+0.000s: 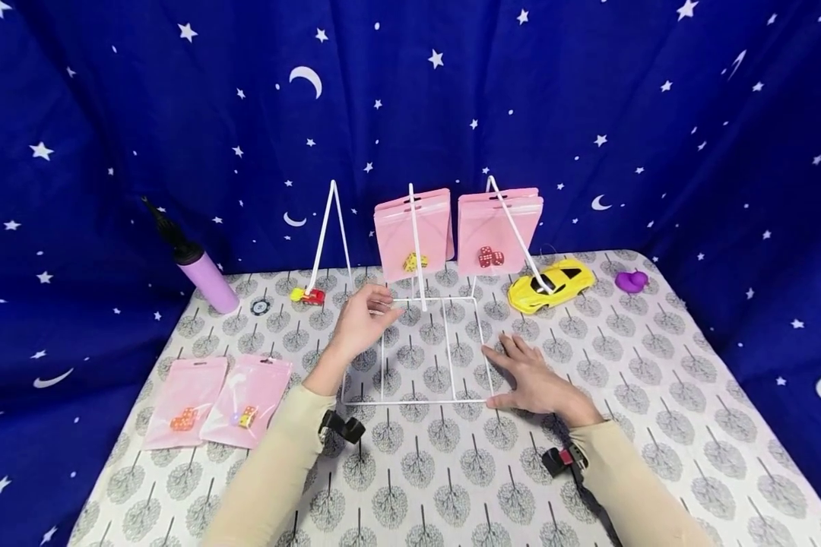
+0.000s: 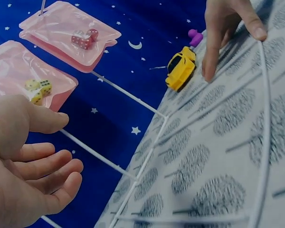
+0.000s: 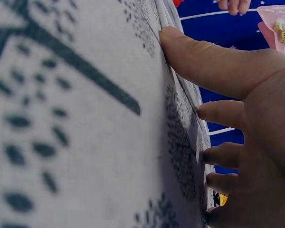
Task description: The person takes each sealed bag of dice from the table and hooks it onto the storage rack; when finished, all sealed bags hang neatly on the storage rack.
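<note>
Head view: right hand (image 1: 537,380) flat on thin white wire rack (image 1: 424,353).

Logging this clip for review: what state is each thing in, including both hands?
Left hand: raised over the rack, fingers loosely curled, holding nothing.
Right hand: flat, fingers straight, pressing on the rack's base.
White wire rack: standing on the table, base flat.
Two pink pouches on the rack: upright, dice inside.
Two pink pouches at left: lying flat, dice inside.
Yellow toy car: on its wheels.
</note>
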A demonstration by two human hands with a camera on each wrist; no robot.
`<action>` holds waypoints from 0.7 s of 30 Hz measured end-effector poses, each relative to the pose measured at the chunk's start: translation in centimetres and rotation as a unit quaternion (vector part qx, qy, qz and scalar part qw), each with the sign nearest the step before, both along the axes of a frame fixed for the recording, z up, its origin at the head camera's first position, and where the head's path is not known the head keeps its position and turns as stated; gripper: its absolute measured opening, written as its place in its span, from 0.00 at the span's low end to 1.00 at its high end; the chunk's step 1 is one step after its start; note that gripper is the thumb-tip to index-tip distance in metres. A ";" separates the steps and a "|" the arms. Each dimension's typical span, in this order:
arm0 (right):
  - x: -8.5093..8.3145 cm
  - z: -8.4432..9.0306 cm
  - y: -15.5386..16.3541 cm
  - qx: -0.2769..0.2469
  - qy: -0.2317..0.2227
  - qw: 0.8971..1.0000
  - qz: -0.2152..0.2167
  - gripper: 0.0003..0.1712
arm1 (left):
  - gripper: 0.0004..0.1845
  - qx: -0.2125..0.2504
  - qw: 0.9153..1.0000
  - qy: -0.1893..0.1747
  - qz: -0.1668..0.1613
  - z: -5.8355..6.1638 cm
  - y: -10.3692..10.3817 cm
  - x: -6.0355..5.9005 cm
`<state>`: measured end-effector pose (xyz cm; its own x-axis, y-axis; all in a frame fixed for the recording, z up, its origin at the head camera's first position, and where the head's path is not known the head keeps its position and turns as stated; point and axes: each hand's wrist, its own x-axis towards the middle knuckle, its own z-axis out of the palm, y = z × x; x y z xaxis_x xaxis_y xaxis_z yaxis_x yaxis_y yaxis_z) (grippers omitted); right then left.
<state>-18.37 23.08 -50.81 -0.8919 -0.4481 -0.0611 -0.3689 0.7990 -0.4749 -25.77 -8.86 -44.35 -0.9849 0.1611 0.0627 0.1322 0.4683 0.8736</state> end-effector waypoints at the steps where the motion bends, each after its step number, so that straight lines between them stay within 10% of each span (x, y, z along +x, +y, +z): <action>1: 0.0 0.0 0.0 0.001 0.002 1.000 0.001 0.56 | 0.22 -0.004 1.000 0.002 -0.002 0.0 -0.3 0.2; 21: -0.1 0.2 0.0 0.006 -0.023 1.000 -0.003 0.55 | 0.25 -0.026 0.998 0.052 -0.005 -0.3 -6.2 4.5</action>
<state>-18.48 23.10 -50.61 -0.8910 -0.4410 -0.1079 -0.3413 0.8074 -0.4813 -21.31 -15.09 -44.63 -0.9717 0.1772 0.1561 0.2263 0.5101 0.8298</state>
